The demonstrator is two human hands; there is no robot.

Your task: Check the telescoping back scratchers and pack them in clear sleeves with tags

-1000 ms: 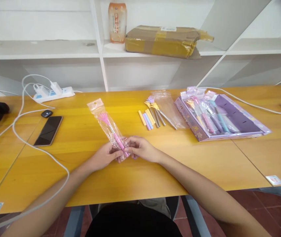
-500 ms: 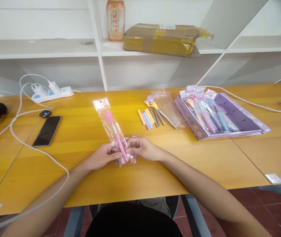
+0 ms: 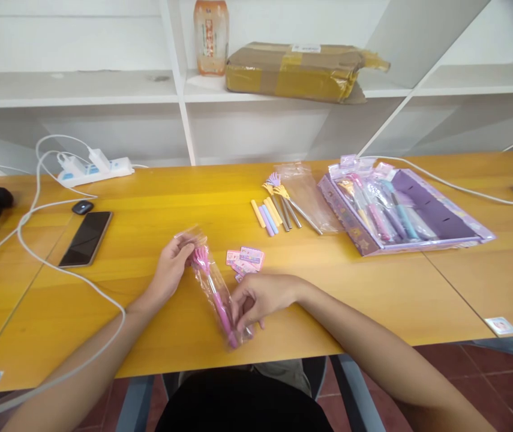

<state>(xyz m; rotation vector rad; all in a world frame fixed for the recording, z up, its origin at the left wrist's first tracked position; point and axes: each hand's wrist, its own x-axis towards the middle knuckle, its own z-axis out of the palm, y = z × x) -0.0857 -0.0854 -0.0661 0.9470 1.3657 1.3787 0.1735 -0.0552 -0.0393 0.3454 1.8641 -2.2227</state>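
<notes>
Left hand (image 3: 173,264): grip closed on the upper end of a clear bag (image 3: 215,271), inside which a pink claw-headed scratcher (image 3: 222,313) slants between the hands. Right hand (image 3: 258,298): grip pinching the bag's lower edge beside the handle. Uneven pulling could tear the thin film; a loosened pinch might let the bag slip. A sweep of the right hand may scatter the cards (image 3: 251,255) just beyond it. The yellow-brown bench (image 3: 148,207) carries a phone (image 3: 86,240), coloured tubes (image 3: 269,219) and a purple tray (image 3: 350,225); white shelving (image 3: 112,87) stands behind.
</notes>
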